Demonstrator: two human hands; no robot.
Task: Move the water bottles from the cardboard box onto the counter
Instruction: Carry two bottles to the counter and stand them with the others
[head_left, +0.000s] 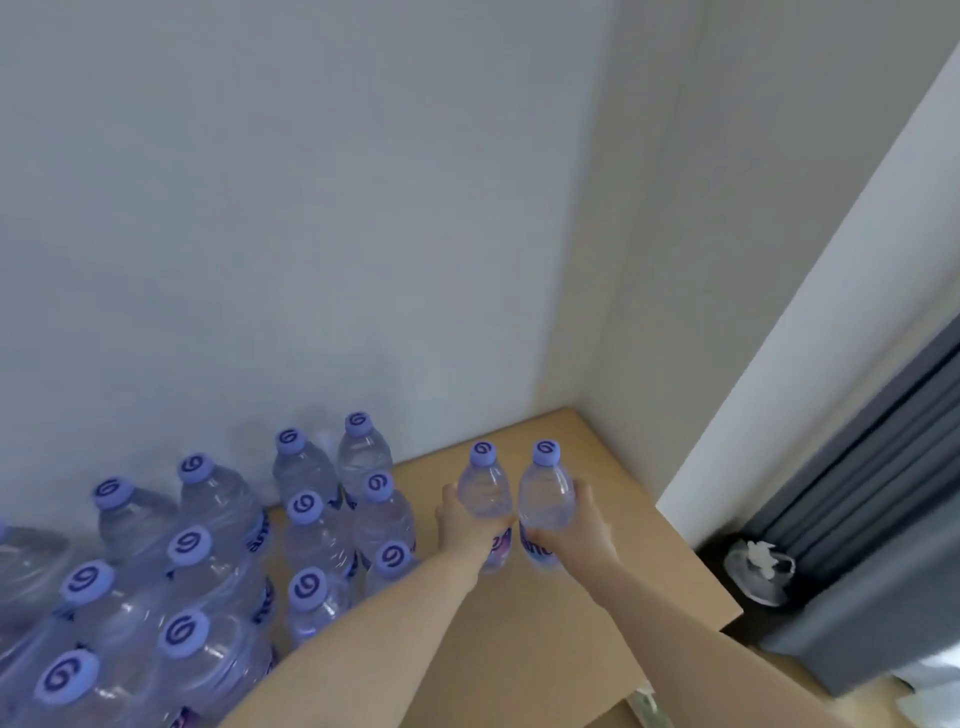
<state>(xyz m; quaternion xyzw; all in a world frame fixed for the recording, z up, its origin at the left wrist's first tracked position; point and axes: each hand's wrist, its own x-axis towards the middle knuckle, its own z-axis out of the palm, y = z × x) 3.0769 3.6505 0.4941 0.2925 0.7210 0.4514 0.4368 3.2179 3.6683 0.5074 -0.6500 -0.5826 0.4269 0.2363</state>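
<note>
Hands (462, 519) (582, 525) each grip, seemingly upright, one bottle (484, 488) (545, 493).

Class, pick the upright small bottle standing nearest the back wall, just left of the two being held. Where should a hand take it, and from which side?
Grip the back bottle around its clear upper body, just below the shoulder. Come from the right, over the bare counter, since other bottles crowd its left and front. It stands upright, so a sideways wrap probably suits, as the left hand and right hand show.
</note>
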